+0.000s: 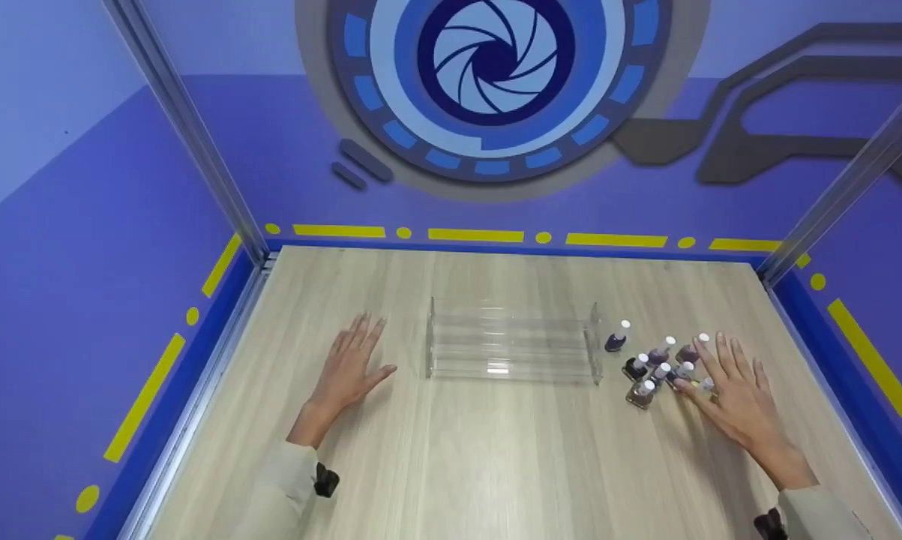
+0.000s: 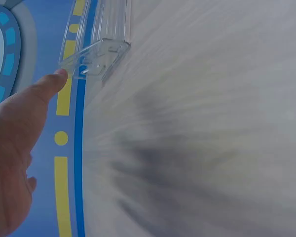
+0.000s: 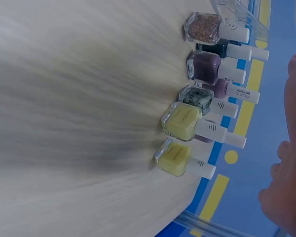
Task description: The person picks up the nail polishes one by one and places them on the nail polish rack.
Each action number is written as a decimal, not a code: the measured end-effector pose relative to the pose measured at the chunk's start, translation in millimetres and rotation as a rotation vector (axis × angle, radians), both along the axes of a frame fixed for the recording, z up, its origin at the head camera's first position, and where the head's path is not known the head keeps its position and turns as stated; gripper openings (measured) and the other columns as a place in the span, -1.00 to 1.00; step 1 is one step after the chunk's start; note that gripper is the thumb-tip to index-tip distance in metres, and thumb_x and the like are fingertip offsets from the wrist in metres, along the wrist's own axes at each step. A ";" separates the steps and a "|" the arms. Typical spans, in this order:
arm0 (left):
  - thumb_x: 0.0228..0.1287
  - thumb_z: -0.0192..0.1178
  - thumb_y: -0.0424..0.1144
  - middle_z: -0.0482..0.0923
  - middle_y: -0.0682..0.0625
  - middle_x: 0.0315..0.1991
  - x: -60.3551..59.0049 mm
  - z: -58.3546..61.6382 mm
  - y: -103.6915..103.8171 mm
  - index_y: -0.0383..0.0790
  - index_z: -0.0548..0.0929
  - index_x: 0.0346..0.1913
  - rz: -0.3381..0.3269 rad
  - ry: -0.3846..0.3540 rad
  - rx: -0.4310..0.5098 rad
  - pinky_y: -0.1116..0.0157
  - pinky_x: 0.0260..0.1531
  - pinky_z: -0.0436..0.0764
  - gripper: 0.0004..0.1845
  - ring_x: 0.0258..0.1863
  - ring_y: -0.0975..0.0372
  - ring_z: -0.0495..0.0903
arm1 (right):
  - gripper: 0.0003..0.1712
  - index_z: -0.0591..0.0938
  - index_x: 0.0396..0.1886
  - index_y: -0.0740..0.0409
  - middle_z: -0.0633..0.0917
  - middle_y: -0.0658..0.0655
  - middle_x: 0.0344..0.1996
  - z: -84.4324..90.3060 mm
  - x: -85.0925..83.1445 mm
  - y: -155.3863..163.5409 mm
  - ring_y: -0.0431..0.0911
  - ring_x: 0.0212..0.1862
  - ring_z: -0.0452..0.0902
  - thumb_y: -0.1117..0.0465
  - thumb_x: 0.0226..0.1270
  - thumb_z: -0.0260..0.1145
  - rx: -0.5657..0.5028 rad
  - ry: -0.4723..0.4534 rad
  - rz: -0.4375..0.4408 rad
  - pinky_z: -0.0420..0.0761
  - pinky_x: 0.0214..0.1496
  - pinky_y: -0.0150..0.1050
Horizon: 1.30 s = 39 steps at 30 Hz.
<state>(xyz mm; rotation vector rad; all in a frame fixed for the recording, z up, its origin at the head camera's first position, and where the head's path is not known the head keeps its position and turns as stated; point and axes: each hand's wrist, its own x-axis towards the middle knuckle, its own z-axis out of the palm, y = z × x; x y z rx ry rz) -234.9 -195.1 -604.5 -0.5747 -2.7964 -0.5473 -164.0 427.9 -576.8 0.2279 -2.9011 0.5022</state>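
Both hands are out flat over the wooden table (image 1: 495, 465), fingers straight and spread, gripping nothing. The right hand (image 1: 735, 394) hovers right over a little cluster of nail polish bottles (image 1: 657, 367) with white caps; its fingertips reach over the nearest bottles, but I can't tell if they actually touch. From the right wrist view the bottles stand in a tight bunch just off the fingers: two pale yellow bottles (image 3: 180, 138) closest, then a speckled green one, a purple one, and a glittery gold bottle (image 3: 203, 28) farthest out. A clear plastic rack (image 1: 512, 351) sits between the two hands, just past the bottles from the right hand. The left hand (image 1: 349, 367) lies palm down on the other side of it, near its end but not touching.
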 end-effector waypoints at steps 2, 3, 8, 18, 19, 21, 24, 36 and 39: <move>0.37 0.33 -0.02 0.17 -0.39 0.56 -0.3 -5.3 6.5 -0.28 0.23 0.57 -0.013 -0.034 0.098 -0.27 0.49 0.29 -0.16 0.54 -0.24 0.22 | -0.08 0.06 0.67 -0.02 0.03 0.51 0.59 -0.7 2.0 -2.9 0.34 0.66 -0.22 -0.17 0.49 0.22 -0.024 0.015 0.003 -0.36 0.66 0.39; 0.38 0.32 -0.07 0.17 -0.40 0.55 -0.7 -8.0 9.9 -0.29 0.23 0.57 -0.019 -0.059 0.154 -0.27 0.48 0.31 -0.18 0.53 -0.25 0.23 | -0.09 0.09 0.66 0.00 0.06 0.51 0.58 -1.2 3.1 -4.5 0.34 0.65 -0.19 -0.15 0.49 0.23 -0.037 0.028 0.003 -0.31 0.67 0.39; 0.45 0.26 -0.15 0.12 -0.35 0.59 -1.2 -20.3 25.9 -0.28 0.14 0.60 -0.033 -0.262 0.420 -0.21 0.58 0.20 -0.21 0.57 -0.22 0.15 | -0.24 0.37 0.51 0.16 0.28 0.53 0.49 -4.4 6.5 -14.5 0.45 0.50 0.18 0.03 0.40 0.36 -0.104 0.160 -0.001 0.18 0.45 0.52; 0.54 0.14 -0.21 0.05 -0.40 0.59 -6.2 -36.7 56.8 -0.27 -0.01 0.63 -0.043 -0.533 0.735 -0.15 0.56 0.28 -0.22 0.57 -0.25 0.15 | -0.44 0.62 0.21 0.34 0.62 0.42 0.18 -10.4 4.0 -31.7 0.27 0.22 0.48 0.46 0.17 0.46 -0.243 0.377 0.007 0.35 0.54 -0.31; 0.54 0.13 -0.21 0.06 -0.41 0.59 -7.5 -38.2 59.7 -0.28 -0.01 0.63 -0.039 -0.546 0.753 -0.13 0.56 0.29 -0.22 0.57 -0.25 0.15 | -0.46 0.63 0.18 0.35 0.63 0.41 0.15 -11.4 3.4 -33.1 0.15 0.21 0.50 0.49 0.15 0.46 -0.255 0.388 0.012 0.27 0.50 -0.53; 0.54 0.12 -0.21 0.09 -0.42 0.57 -9.0 -40.8 65.4 -0.28 -0.01 0.63 -0.025 -0.564 0.781 -0.10 0.56 0.31 -0.22 0.56 -0.23 0.17 | -0.49 0.65 0.13 0.38 0.66 0.40 0.07 -13.5 2.3 -36.0 -0.14 0.15 0.53 0.54 0.13 0.45 -0.294 0.402 0.024 0.14 0.32 -0.83; 0.55 0.11 -0.21 0.13 -0.44 0.55 -10.2 -44.7 72.5 -0.31 0.02 0.62 -0.001 -0.575 0.812 -0.07 0.56 0.33 -0.25 0.56 -0.23 0.19 | -0.53 0.67 0.07 0.44 0.70 0.41 -0.04 -18.4 1.4 -40.6 -0.53 -0.01 0.47 0.59 0.10 0.44 -0.370 0.395 0.039 0.34 0.15 -0.86; 0.56 0.04 -0.36 0.13 -0.38 0.57 -6.5 -53.5 80.7 -0.38 0.10 0.59 -0.023 -0.541 0.908 -0.04 0.59 0.25 -0.35 0.58 -0.20 0.15 | -0.58 0.65 0.02 0.54 0.72 0.48 -0.11 -42.5 -0.9 -56.8 -0.55 -0.09 0.58 0.61 0.10 0.44 -0.588 0.239 -0.004 0.61 0.01 -0.72; 0.55 0.04 -0.36 0.11 -0.33 0.59 -6.6 -55.1 80.4 -0.33 0.10 0.60 -0.031 -0.551 0.914 -0.03 0.61 0.22 -0.34 0.59 -0.16 0.13 | -0.58 0.65 0.03 0.53 0.73 0.47 -0.09 -46.2 -1.7 -60.0 -0.51 -0.10 0.60 0.60 0.13 0.44 -0.617 0.200 -0.027 0.65 -0.01 -0.67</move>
